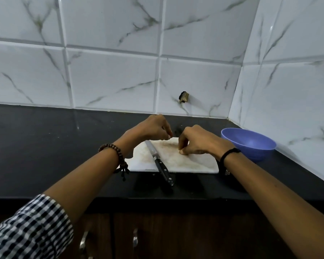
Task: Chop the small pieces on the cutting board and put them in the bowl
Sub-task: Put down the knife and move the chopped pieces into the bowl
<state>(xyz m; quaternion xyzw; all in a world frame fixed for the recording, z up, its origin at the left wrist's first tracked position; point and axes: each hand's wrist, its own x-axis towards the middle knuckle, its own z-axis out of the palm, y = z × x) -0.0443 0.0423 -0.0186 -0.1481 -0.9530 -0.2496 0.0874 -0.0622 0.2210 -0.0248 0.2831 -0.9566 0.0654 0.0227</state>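
A white, stained cutting board (193, 163) lies on the black counter. A knife (158, 161) with a black handle rests on its left part, blade pointing away, handle over the near edge. My left hand (153, 128) hovers over the board's far left corner, fingers curled with the tips pinched together. My right hand (196, 141) is over the board's middle, fingers curled down and fingertips touching the board. What either hand holds is too small to see. A blue bowl (251, 144) stands right of the board.
Marble-patterned wall tiles rise behind the counter (45, 146) and along the right side, forming a corner near the bowl. A dark hole (183, 97) marks the back wall. Cabinet doors with metal handles (135, 240) sit below the counter edge.
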